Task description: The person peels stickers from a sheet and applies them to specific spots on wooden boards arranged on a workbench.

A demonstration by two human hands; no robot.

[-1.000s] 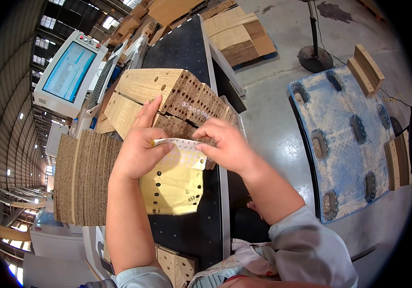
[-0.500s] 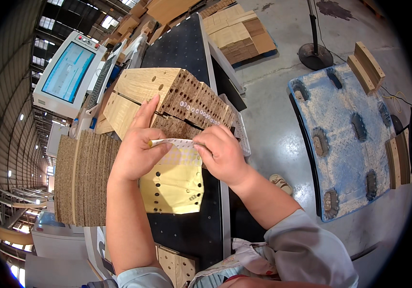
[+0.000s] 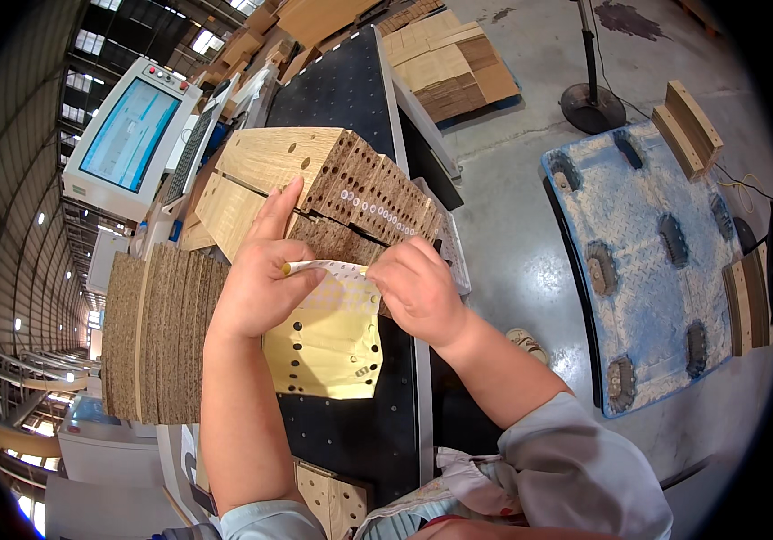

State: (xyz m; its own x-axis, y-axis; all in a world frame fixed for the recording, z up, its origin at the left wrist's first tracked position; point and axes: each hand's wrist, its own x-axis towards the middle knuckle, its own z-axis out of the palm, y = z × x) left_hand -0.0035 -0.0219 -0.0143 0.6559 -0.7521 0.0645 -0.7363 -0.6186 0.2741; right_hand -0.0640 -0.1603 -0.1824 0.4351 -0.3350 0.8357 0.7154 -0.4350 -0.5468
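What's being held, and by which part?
The yellow sheet: the left hand pinches its upper left corner; the right hand is at its upper right corner, its exact grip hidden.

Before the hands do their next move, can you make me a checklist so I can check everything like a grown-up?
1. Left hand grips the yellow sheet at its upper left: ok.
2. Right hand is at the sheet's upper right corner: ok.
3. Something small is pinched in the right hand: cannot tell, its own fingers hide the spot.
4. The sheet lies flat: not ok, its upper edge curls.
5. The row of small white rounds on the drilled board edges is in plain view: ok.
6. The left hand's raised fingers touch the stacked boards: cannot tell from this one angle.
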